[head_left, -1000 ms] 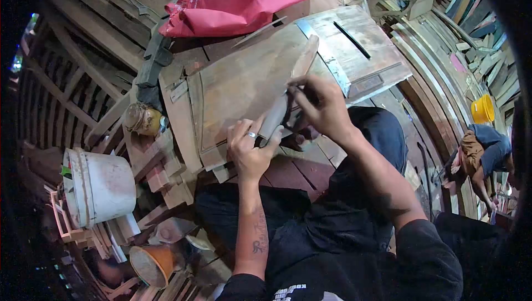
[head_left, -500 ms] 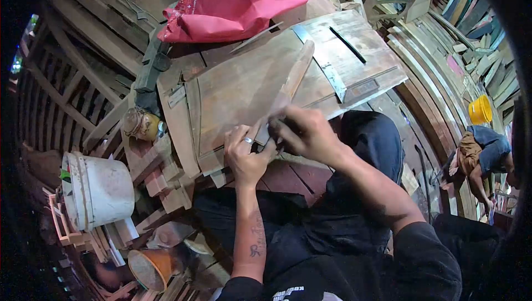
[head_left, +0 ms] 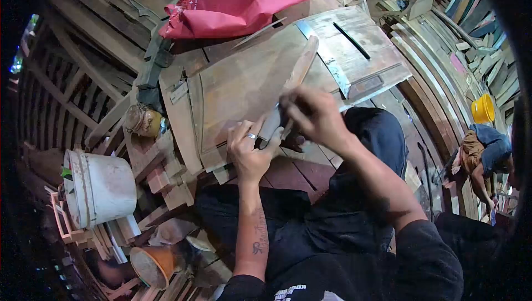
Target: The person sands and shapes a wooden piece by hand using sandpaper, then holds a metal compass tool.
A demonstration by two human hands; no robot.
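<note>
head: the right hand [head_left: 315, 114] has shifted up the wooden piece [head_left: 302, 64], suggesting strokes along it (cannot tell if its bent fingers clamp anything); the left hand [head_left: 249, 148] clamps the near end, the rest slanting over a panel [head_left: 238, 85].

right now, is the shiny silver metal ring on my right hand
No, the shiny silver metal ring circles a finger of your left hand, not your right hand.

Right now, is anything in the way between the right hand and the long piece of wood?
Nothing clearly blocks it: the right hand is at the long piece of wood, while the left hand grips its near end. The dark patch there is unclear.
</note>
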